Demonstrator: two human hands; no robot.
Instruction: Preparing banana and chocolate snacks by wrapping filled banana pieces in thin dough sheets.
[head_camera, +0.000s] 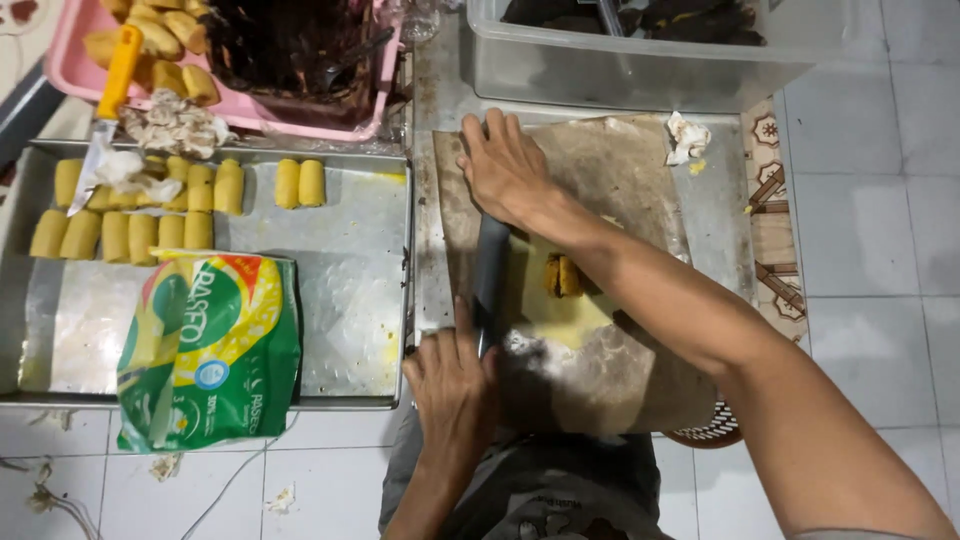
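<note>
A dark, smooth cylindrical rolling pin (489, 285) lies lengthwise across a thin pale-yellow sheet of dough (560, 315) on a worn, floured brown board (620, 170), itself resting on a scuffed metal desk (725, 215). The left hand (455, 385) presses on the near end of the pin with flat, extended fingers, palm down, gripping nothing. The right hand (510, 170), its forearm crossing over the dough, presses on the far end the same way, fingers spread and flat. A small browned, ridged filling piece (562, 276) sits on the dough just beside the pin.

To the left, a shallow metal tray (350, 300) lined with glossy film holds rows of short, rounded yellow rolls (130, 235); a soft green and yellow plastic bag (210, 350) lies on its near part. A knife with an orange handle (115, 90) rests across a pink tray (75, 70) holding more rolls and a dark, sticky mass. A clear plastic tub (620, 65) stands beyond the board, and a crumpled white scrap (687, 137) lies at the board's far corner. The floor is pale tile (870, 250).
</note>
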